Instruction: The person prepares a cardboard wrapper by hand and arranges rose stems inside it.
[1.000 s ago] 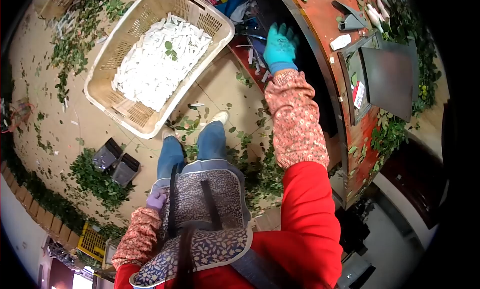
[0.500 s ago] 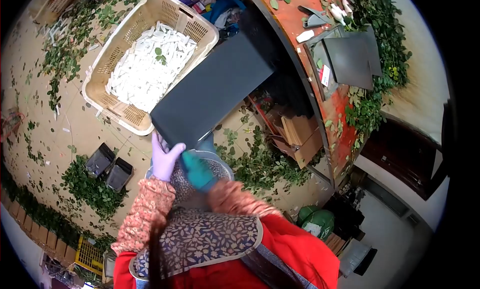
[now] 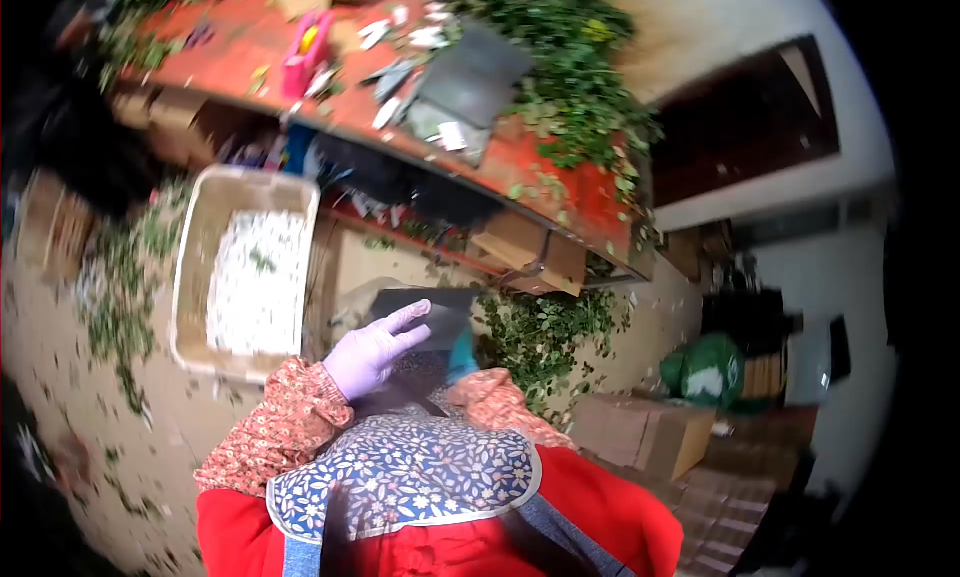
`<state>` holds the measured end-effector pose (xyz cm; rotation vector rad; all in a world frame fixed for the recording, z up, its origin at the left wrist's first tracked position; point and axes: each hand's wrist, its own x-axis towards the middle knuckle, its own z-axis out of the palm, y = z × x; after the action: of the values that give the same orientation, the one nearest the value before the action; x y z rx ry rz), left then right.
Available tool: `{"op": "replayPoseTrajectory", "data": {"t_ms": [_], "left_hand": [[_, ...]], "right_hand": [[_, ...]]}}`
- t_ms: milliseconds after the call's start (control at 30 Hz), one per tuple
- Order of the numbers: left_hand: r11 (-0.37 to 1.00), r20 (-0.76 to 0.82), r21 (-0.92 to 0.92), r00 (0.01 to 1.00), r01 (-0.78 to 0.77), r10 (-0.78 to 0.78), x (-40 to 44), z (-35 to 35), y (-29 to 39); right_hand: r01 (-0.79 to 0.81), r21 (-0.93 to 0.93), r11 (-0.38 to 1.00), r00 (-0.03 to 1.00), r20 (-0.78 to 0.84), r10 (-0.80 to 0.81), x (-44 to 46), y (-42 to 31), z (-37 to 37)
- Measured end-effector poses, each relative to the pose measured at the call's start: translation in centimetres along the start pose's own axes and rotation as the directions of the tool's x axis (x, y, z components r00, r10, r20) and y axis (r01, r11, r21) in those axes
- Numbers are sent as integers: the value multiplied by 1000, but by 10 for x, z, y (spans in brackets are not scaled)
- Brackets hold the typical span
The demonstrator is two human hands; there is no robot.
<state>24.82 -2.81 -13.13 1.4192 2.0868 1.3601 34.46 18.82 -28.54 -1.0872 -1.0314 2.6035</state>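
Observation:
My left hand [image 3: 375, 355], in a lavender glove, is raised in front of the apron [image 3: 400, 472], with its fingers extended and the thumb side up. It overlaps the near part of a dark grey panel [image 3: 440, 302] that is strongly foreshortened; whether it touches the panel I cannot tell. At the panel's right edge is my right hand [image 3: 462, 359] in a teal glove. It appears to grip that edge, though its fingers are blurred and mostly hidden. Floral sleeves cover both forearms.
A pale plastic basket [image 3: 187, 277] full of white pieces stands left on the leaf-strewn floor. Ahead is a red-topped table [image 3: 235, 37] with grey sheets [image 3: 480, 72], a pink holder [image 3: 305, 57] and leafy stems [image 3: 560, 57]. Cardboard boxes [image 3: 640, 432] and a green bag [image 3: 705, 369] are at right.
My view has swung right and up toward the table. My left hand has come off the panel's near corner and opened. The panel now appears much shorter, tilted differently.

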Motion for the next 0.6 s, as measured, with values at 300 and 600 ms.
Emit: {"op": "replayPoseTrajectory", "data": {"t_ms": [300,600], "left_hand": [[908,-437,-419,878,-9,-193,162,-33,-12],[350,-38,-902,762,252,-647,310,-34,-91]], "right_hand": [[773,-615,-157,177,446,-877,42,-261,116],[911,-365,-190,294,900,-321,307,-399,214]]}}
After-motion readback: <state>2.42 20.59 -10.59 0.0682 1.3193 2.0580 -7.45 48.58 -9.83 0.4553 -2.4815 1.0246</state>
